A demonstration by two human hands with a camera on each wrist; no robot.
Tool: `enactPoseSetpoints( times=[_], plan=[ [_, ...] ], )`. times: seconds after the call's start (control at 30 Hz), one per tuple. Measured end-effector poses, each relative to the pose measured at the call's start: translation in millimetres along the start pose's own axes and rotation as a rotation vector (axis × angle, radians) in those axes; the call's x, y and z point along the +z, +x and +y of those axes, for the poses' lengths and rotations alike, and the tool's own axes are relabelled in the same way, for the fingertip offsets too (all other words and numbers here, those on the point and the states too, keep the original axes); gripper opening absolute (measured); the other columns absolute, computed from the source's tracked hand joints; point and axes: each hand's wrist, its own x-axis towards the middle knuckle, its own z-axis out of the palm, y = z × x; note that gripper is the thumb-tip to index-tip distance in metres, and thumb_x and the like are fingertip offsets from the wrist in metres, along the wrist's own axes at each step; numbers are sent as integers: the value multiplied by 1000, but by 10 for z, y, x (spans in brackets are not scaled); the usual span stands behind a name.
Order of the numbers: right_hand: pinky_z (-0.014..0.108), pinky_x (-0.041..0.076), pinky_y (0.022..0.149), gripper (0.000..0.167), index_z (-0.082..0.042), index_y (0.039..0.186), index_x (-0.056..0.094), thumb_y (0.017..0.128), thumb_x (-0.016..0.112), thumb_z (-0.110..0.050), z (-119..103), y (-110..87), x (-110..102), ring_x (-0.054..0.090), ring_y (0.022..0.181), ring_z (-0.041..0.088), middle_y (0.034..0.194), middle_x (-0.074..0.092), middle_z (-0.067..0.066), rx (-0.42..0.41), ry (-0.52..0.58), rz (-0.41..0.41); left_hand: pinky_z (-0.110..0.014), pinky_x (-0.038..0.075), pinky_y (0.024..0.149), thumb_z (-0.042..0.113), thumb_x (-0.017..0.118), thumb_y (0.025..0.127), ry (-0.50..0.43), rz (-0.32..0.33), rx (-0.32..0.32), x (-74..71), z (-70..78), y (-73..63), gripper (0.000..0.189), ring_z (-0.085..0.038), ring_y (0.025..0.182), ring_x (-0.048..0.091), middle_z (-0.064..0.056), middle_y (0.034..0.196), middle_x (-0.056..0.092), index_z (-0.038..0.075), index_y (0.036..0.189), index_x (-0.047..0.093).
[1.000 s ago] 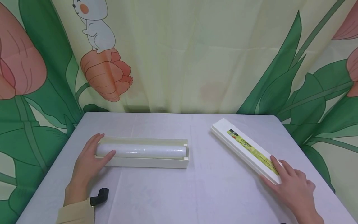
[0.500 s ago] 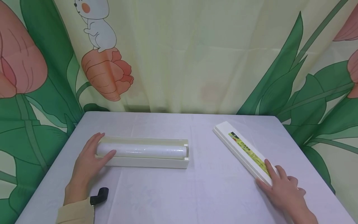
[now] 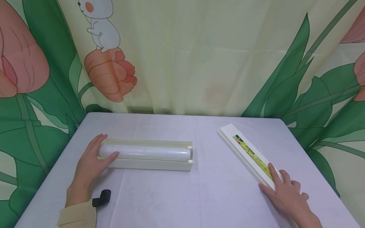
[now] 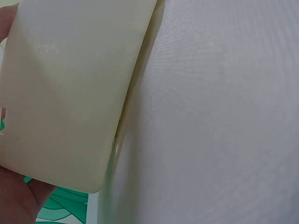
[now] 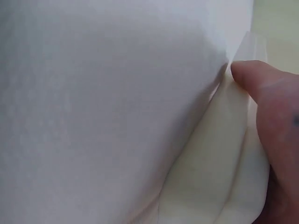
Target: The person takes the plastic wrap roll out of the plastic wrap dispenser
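Observation:
A long white open box (image 3: 154,165) lies on the left of the table in the head view, with a roll of cling film (image 3: 165,154) inside it. My left hand (image 3: 89,167) grips its left end, thumb at the front and fingers over the back. In the left wrist view the end wall of the box (image 4: 70,93) stands between thumb and fingers. On the right, a long white lid (image 3: 236,152) with a green and yellow label lies slanted. My right hand (image 3: 286,196) holds its near end. The right wrist view shows the thumb (image 5: 261,88) along the lid's edge (image 5: 205,158).
A white cloth (image 3: 176,196) covers the table, and its surface stretches between the box and the lid. Behind the table hangs a curtain (image 3: 182,63) printed with tulips, leaves and a white animal. A black piece (image 3: 101,198) sticks out at the left sleeve.
My right hand has shifted left and towards me with the lid's near end, so the lid lies at a steeper slant. The left hand and the box have stayed in place.

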Motion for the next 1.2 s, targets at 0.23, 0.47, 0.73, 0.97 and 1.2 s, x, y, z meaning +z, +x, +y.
enactPoseSetpoints(
  times=[0.23, 0.47, 0.73, 0.97, 1.2],
  plan=[
    [87, 32, 71, 106, -11, 161, 5, 89, 41, -81, -10, -13, -16, 31, 107, 70, 140, 17, 42, -21, 0, 42, -74, 29, 104, 48, 69, 93, -1, 9, 10, 24, -25, -12, 85, -45, 144, 27, -22, 160, 27, 8, 158, 32],
    [86, 31, 77, 101, -23, 163, 10, 89, 52, -76, -279, 37, -158, 32, 115, 66, 146, 23, 34, -133, -40, 247, -73, 29, 104, 48, 69, 93, 10, 16, 12, 22, -32, -19, 85, -46, 144, 28, -23, 160, 27, 7, 157, 32],
    [79, 35, 84, 96, -26, 163, 16, 88, 65, -62, -756, 192, -350, 37, 122, 59, 152, 28, 26, -306, -30, 435, -74, 28, 105, 49, 69, 93, -1, 12, -4, 31, -29, -1, 85, -46, 144, 27, -23, 161, 26, 8, 157, 32],
    [74, 40, 83, 89, -24, 160, 29, 86, 73, -46, -1098, 254, -421, 46, 120, 54, 150, 38, 20, -457, 45, 555, -74, 29, 104, 49, 69, 93, -2, 13, -2, 30, -24, -4, 84, -46, 144, 27, -23, 161, 25, 8, 157, 33],
    [73, 39, 86, 87, -25, 159, 31, 86, 74, -45, -1346, 291, -446, 45, 123, 52, 152, 40, 16, -521, 87, 584, -74, 29, 104, 48, 69, 93, 14, 17, 1, 16, -21, -11, 84, -47, 143, 28, -23, 160, 26, 7, 157, 33]
  ],
)
